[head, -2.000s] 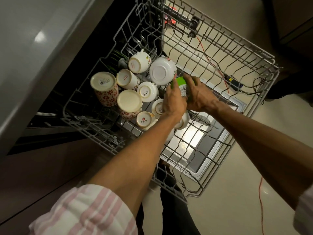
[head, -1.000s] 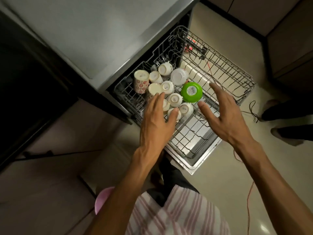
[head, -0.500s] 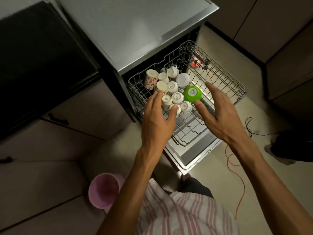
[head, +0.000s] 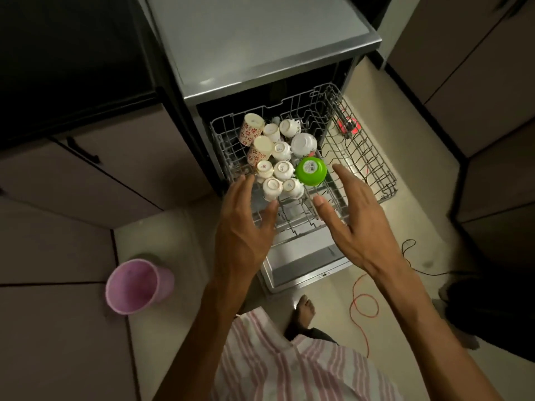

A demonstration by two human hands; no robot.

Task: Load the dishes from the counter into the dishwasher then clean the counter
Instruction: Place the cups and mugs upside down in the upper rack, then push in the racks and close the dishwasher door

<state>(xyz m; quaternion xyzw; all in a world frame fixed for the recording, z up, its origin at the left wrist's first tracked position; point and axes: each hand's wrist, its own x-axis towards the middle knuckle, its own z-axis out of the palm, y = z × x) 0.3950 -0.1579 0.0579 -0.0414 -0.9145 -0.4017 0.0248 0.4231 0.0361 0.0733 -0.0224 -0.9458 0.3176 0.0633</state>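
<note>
The dishwasher's upper rack [head: 362,157] is pulled out over the lowered door [head: 304,264]. Several upturned white cups [head: 282,170] and two flowered mugs [head: 251,129] fill its left half. A green bowl [head: 311,171] sits upside down beside them, next to a white bowl [head: 304,144]. My left hand [head: 246,224] hovers with spread fingers over the rack's near left corner. My right hand [head: 353,218] is held open just right of the green bowl, apart from it. Neither hand holds anything.
The dishwasher's grey top [head: 260,44] lies beyond the rack. A pink bucket [head: 136,285] stands on the floor at the left. An orange cable [head: 363,305] and a black cable [head: 411,250] trail on the floor at the right. Dark cupboards [head: 477,82] flank the aisle. A bare foot [head: 304,311] shows below.
Two seconds ago both hands held the green bowl in the rack. They have let it go and drawn back, open. My view has risen and pulled away from the rack.
</note>
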